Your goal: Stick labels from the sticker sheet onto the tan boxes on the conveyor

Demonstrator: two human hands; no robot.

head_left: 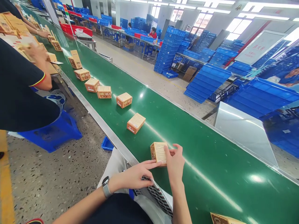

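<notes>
We have a small brown carton (158, 153) lying on the green conveyor belt (210, 161) near its close edge. Our right hand (175, 163) grips its right side, thumb on top, while our left hand (135, 175) reaches in from the left, index fingertip touching the carton's near edge, fingers loosely extended. Up the belt runs a line of similar cartons (135, 123), spaced well apart. At far left, a co-worker's sleeve (21, 77) shows.

Bare green belt (210, 161) beyond; next carton (136, 123) upstream.
</notes>
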